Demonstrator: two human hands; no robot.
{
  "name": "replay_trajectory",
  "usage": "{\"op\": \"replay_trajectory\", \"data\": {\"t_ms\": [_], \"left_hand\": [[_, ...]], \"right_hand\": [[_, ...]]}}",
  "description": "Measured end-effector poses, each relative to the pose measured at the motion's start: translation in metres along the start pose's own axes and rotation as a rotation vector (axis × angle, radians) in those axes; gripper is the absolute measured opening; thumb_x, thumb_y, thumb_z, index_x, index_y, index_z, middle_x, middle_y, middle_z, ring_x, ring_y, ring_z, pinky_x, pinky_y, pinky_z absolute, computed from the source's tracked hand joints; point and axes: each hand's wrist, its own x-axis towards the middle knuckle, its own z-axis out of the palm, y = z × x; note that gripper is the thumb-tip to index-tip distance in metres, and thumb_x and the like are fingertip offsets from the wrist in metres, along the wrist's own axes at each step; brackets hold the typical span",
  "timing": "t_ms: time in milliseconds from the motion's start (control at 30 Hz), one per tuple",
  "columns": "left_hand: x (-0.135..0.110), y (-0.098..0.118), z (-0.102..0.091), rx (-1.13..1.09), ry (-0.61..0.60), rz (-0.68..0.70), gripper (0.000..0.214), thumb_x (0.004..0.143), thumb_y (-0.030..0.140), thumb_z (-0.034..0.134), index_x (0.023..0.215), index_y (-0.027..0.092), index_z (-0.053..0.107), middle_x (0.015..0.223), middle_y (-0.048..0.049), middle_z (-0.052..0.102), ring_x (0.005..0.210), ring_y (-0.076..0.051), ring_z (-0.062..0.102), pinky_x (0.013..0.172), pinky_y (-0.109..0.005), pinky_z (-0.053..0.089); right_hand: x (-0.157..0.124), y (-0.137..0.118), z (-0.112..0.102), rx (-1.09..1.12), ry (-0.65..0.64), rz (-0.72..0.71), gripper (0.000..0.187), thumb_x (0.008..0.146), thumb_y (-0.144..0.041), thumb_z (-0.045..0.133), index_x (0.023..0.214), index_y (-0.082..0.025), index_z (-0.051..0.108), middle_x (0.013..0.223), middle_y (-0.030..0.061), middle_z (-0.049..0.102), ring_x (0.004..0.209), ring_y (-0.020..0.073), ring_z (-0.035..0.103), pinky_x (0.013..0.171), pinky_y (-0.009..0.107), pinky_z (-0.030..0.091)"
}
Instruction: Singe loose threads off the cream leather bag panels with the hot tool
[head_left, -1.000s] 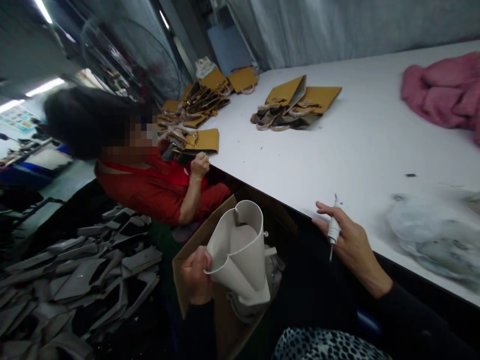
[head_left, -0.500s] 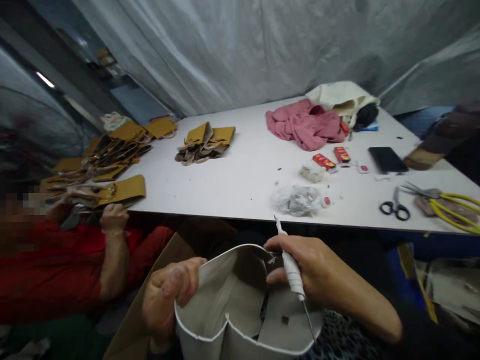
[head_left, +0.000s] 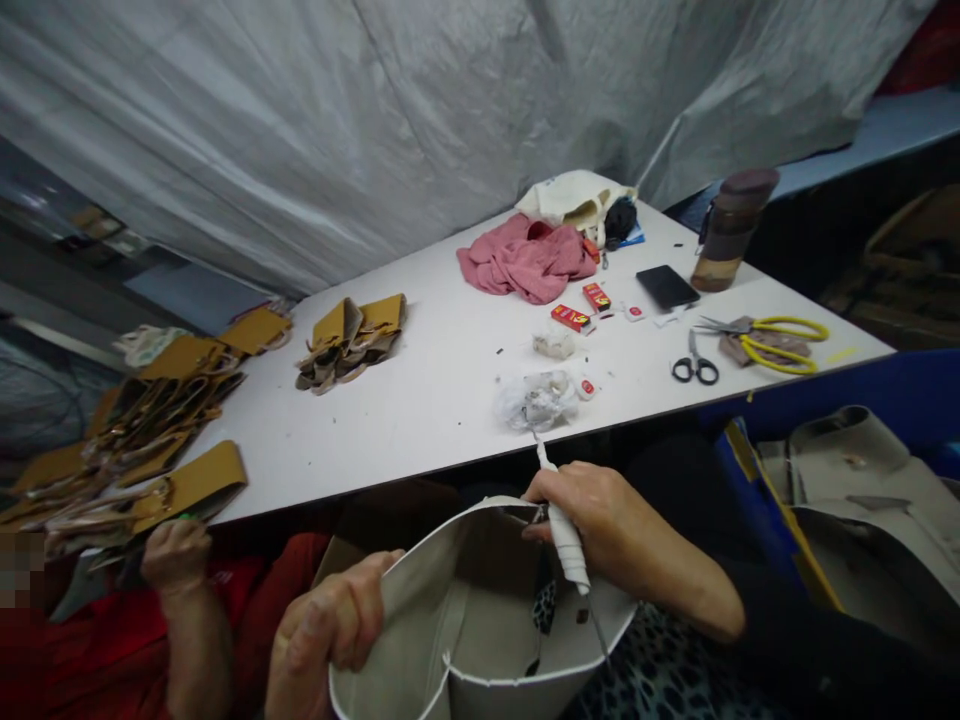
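A pale grey bag (head_left: 495,590) with white edges is held low in front of me, its mouth up so that its inside shows. My left hand (head_left: 330,625) grips its rim at the left, fingers outside my view of the interior. At the far rim is my right hand (head_left: 589,515), closed round a slim tool with a white-wrapped handle (head_left: 564,535) and a thin metal point at each end. Its thumb and fingertips are at the rim by a small shiny metal piece (head_left: 538,513). A small square fitting (head_left: 582,616) shows on the bag's right inner wall.
On the white table (head_left: 420,400) lie a plastic bag of small parts (head_left: 538,400), red boxes (head_left: 572,319), black scissors (head_left: 696,365), yellow-handled scissors (head_left: 787,340) and pink cloth (head_left: 525,260). A co-worker's hand (head_left: 176,555) is by the mustard bags (head_left: 199,480). A blue crate (head_left: 765,520) holds grey pieces.
My view has turned right, bringing the bottle and crate further in. Both hands keep their hold; the bag sits slightly lower and further left in view.
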Motion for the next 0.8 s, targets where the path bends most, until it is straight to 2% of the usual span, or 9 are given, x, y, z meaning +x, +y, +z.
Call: {"op": "replay_trajectory", "data": {"t_ms": [100, 233, 267, 333, 400, 433, 533, 600, 800], "left_hand": [[0.005, -0.010, -0.005, -0.054, -0.181, 0.097, 0.048, 0.092, 0.047, 0.058, 0.050, 0.025, 0.051, 0.037, 0.0009, 0.043, 0.049, -0.022, 0.054, 0.070, -0.041, 0.053], [0.013, -0.027, -0.009, -0.379, -0.658, 0.323, 0.046, 0.091, 0.057, 0.061, 0.059, 0.024, 0.055, 0.043, 0.0057, 0.055, 0.036, -0.012, 0.041, 0.052, -0.033, 0.044], [0.016, -0.030, -0.009, -0.440, -0.680, 0.323, 0.042, 0.090, 0.058, 0.063, 0.065, 0.024, 0.058, 0.051, 0.0054, 0.061, 0.038, -0.011, 0.042, 0.050, -0.030, 0.042], [0.023, -0.036, -0.004, -0.434, -0.540, 0.238, 0.033, 0.089, 0.056, 0.065, 0.081, 0.024, 0.068, 0.073, 0.0007, 0.069, 0.052, -0.012, 0.052, 0.053, -0.027, 0.045], [0.033, -0.039, 0.005, -0.278, -0.362, 0.086, 0.037, 0.090, 0.057, 0.064, 0.101, 0.022, 0.073, 0.098, -0.0061, 0.069, 0.075, -0.017, 0.059, 0.065, -0.029, 0.050], [0.039, -0.039, 0.011, -0.176, -0.362, 0.007, 0.044, 0.090, 0.059, 0.064, 0.109, 0.021, 0.074, 0.109, -0.0089, 0.067, 0.086, -0.020, 0.060, 0.073, -0.031, 0.051], [0.057, -0.036, 0.033, 0.068, -0.632, -0.233, 0.067, 0.082, 0.072, 0.069, 0.122, 0.019, 0.070, 0.124, -0.0130, 0.063, 0.108, -0.030, 0.060, 0.095, -0.039, 0.049], [0.068, -0.031, 0.047, 0.161, -0.794, -0.332, 0.077, 0.076, 0.076, 0.073, 0.128, 0.019, 0.065, 0.124, -0.0124, 0.063, 0.114, -0.034, 0.060, 0.100, -0.042, 0.047], [0.086, -0.028, 0.061, 0.378, -0.947, -0.333, 0.061, 0.085, 0.049, 0.077, 0.135, 0.022, 0.055, 0.126, -0.0088, 0.062, 0.112, -0.029, 0.060, 0.097, -0.039, 0.048]], "right_hand": [[-0.002, 0.007, -0.001, 0.134, 0.070, 0.011, 0.014, 0.085, -0.012, 0.080, 0.093, -0.018, 0.071, 0.081, 0.0016, 0.072, 0.073, 0.0170, 0.064, 0.066, 0.025, 0.044], [-0.004, 0.009, 0.000, 0.331, 0.080, 0.005, 0.009, 0.090, -0.022, 0.080, 0.085, -0.019, 0.072, 0.074, -0.0013, 0.070, 0.070, 0.0134, 0.063, 0.065, 0.023, 0.040], [-0.004, 0.008, 0.001, 0.361, 0.072, -0.002, 0.010, 0.091, -0.025, 0.079, 0.085, -0.019, 0.073, 0.073, -0.0016, 0.069, 0.070, 0.0130, 0.062, 0.065, 0.023, 0.040], [-0.004, 0.006, 0.003, 0.371, 0.058, -0.031, 0.010, 0.092, -0.027, 0.078, 0.087, -0.019, 0.074, 0.074, -0.0016, 0.068, 0.070, 0.0129, 0.061, 0.066, 0.024, 0.039], [-0.003, 0.005, 0.008, 0.337, 0.043, -0.053, 0.011, 0.092, -0.028, 0.077, 0.087, -0.019, 0.074, 0.074, -0.0009, 0.068, 0.070, 0.0137, 0.061, 0.066, 0.025, 0.038], [-0.002, 0.005, 0.010, 0.319, 0.037, -0.058, 0.011, 0.092, -0.028, 0.077, 0.087, -0.019, 0.074, 0.073, -0.0006, 0.067, 0.070, 0.0140, 0.061, 0.066, 0.025, 0.038], [0.002, 0.009, 0.015, 0.278, 0.032, -0.049, 0.010, 0.094, -0.028, 0.075, 0.089, -0.020, 0.073, 0.075, 0.0003, 0.069, 0.070, 0.0147, 0.062, 0.065, 0.025, 0.037], [0.004, 0.013, 0.017, 0.238, 0.030, -0.024, 0.009, 0.095, -0.028, 0.072, 0.090, -0.020, 0.073, 0.077, 0.0014, 0.071, 0.071, 0.0155, 0.063, 0.065, 0.026, 0.036], [0.008, 0.027, 0.019, 0.086, 0.018, 0.009, 0.012, 0.097, -0.025, 0.065, 0.087, -0.020, 0.071, 0.073, 0.0015, 0.068, 0.066, 0.0165, 0.059, 0.063, 0.028, 0.032]]}}
